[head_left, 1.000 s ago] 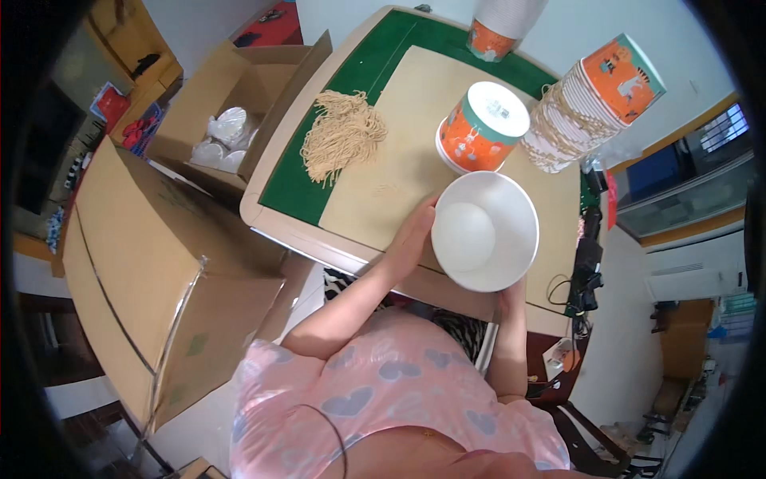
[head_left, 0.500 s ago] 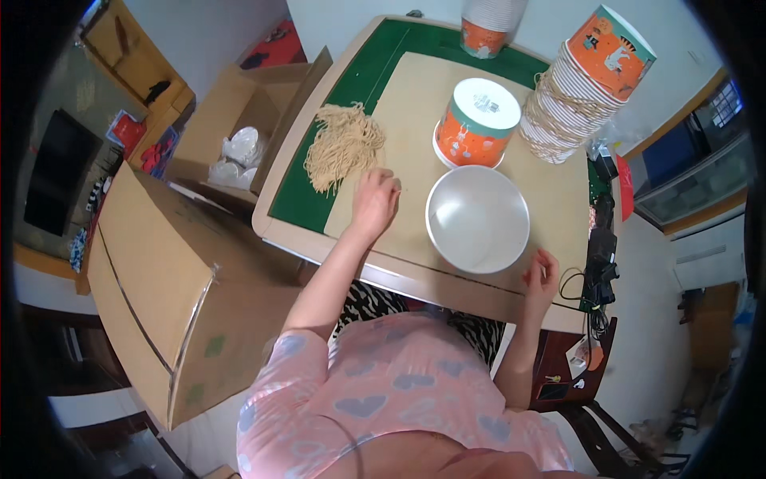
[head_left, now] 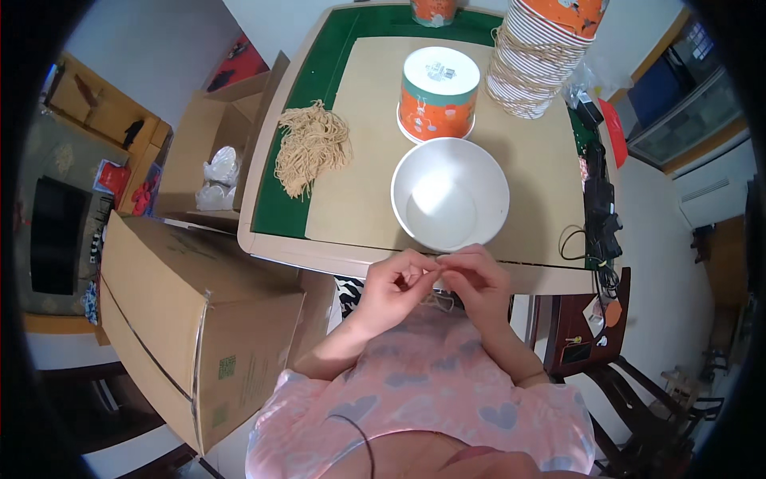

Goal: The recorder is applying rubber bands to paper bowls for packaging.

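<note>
My left hand (head_left: 396, 291) and my right hand (head_left: 479, 286) meet at the table's near edge, fingertips pinched together. A bit of beige string (head_left: 437, 301) shows just below them, and both hands seem to pinch it; the part inside the fingers is hidden. Right beyond my fingers a white paper tub (head_left: 451, 195) stands with its open mouth up. Behind it, an orange and green printed paper tub (head_left: 437, 120) sits bottom up. To the left lies a loose heap of beige strings (head_left: 313, 149).
A tall leaning stack of tubs (head_left: 531, 64) with beige strings hanging round it stands at the back right. Another printed tub (head_left: 433, 11) is at the far edge. Black adapters and cables (head_left: 600, 211) line the right edge. Large cardboard boxes (head_left: 199, 311) stand on the left.
My left hand has left the string heap and come back to the table's near edge. My right hand has moved left to meet it. The view has shifted.
</note>
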{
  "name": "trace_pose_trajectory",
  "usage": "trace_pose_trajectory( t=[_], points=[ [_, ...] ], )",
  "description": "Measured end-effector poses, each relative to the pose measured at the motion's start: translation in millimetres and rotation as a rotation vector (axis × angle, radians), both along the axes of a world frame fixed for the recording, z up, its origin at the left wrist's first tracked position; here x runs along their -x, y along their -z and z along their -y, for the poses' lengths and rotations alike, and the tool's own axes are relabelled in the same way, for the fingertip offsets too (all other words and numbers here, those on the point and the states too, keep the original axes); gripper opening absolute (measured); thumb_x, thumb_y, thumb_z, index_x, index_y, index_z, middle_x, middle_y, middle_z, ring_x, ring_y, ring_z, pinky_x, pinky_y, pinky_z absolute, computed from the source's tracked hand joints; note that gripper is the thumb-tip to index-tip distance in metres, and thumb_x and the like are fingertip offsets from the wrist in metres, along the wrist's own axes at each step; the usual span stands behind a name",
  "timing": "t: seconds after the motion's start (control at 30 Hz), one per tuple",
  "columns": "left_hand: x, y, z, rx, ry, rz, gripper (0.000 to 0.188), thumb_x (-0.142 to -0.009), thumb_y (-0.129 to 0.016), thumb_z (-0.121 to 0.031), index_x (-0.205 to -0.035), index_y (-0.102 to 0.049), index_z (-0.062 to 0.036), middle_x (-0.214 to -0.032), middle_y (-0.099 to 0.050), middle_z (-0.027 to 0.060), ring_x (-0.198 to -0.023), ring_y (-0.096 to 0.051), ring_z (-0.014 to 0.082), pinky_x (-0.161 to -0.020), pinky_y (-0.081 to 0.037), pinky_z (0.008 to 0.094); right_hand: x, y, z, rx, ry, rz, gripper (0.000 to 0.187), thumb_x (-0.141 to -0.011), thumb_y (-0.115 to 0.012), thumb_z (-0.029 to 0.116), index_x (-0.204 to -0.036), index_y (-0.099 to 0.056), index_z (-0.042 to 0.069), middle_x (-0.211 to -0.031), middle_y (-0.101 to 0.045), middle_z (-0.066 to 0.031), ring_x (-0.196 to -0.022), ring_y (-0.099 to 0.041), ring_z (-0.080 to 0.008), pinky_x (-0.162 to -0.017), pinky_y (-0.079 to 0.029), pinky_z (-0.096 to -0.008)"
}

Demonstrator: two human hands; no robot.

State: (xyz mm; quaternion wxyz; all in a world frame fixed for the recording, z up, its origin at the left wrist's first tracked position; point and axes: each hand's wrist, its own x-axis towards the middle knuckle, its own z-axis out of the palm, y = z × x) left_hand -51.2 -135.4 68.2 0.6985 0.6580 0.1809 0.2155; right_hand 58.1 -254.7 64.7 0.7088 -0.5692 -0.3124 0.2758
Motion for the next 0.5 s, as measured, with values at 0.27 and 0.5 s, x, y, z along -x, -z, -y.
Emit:
trace_pose_trajectory(
  t=[0.27, 0.5],
  points=[
    [-9, -3, 4, -0.362, 0.039, -0.067, 0.007, -0.081, -0.067, 0.001, -0.088, -0.065, -0.0009, -0.064, -0.050, -0.0023, -0.058, -0.041, 0.0033, -0.050, -0.032, 0.0202, -7, 10, 7, -0.123, 0.181, 0.032, 0.004, -0.088, -0.058, 0.002, -0.091, -0.059, 0.000, -0.098, -0.058, -0.0092, -0.087, -0.059, -0.0162, -0.075, -0.048, -0.0249],
    [37, 17, -37, -0.774, 0.150, -0.604, 0.015, -0.077, -0.068, -0.006, -0.092, -0.067, -0.0028, -0.083, -0.063, 0.0139, -0.072, -0.063, 0.0301, -0.063, -0.050, 0.0363, -43, -12, 47, -0.097, 0.254, -0.165, 0.035, -0.097, -0.048, 0.038, -0.113, -0.047, 0.006, -0.058, -0.036, 0.0045, -0.050, -0.031, -0.0043, -0.047, -0.027, -0.0213]
  ],
)
